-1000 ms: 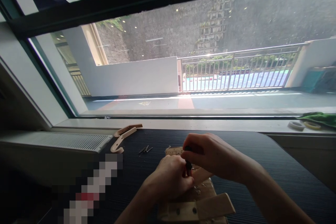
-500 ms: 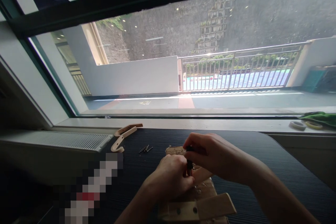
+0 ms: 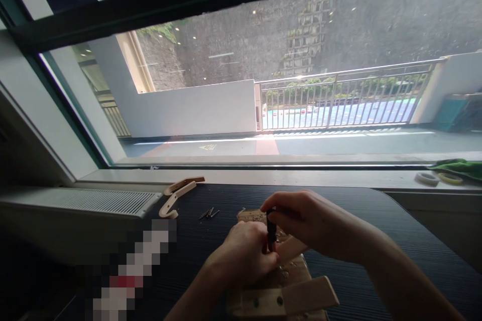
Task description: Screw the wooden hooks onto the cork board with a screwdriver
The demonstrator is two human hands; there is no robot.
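My right hand [image 3: 301, 220] grips the dark handle of a small screwdriver [image 3: 270, 233] that stands upright over a wooden hook piece [image 3: 291, 250]. My left hand [image 3: 244, 253] is closed beside the tool's tip, pinching at its base; what is under its fingers is hidden. Both hands work over a worn wooden board [image 3: 280, 273] on the dark table [image 3: 376, 241]. A second wooden hook [image 3: 286, 301] with two screw holes lies on the board's near end.
Two more wooden hooks [image 3: 178, 193] lie at the table's far left, with several small screws [image 3: 209, 213] next to them. A white vent grille [image 3: 101, 201] runs along the left. Tape rolls [image 3: 437, 179] and a green cloth [image 3: 459, 168] sit on the windowsill.
My right hand has shifted slightly on the screwdriver handle, as if turned a little. The left hand and the wooden pieces have stayed put.
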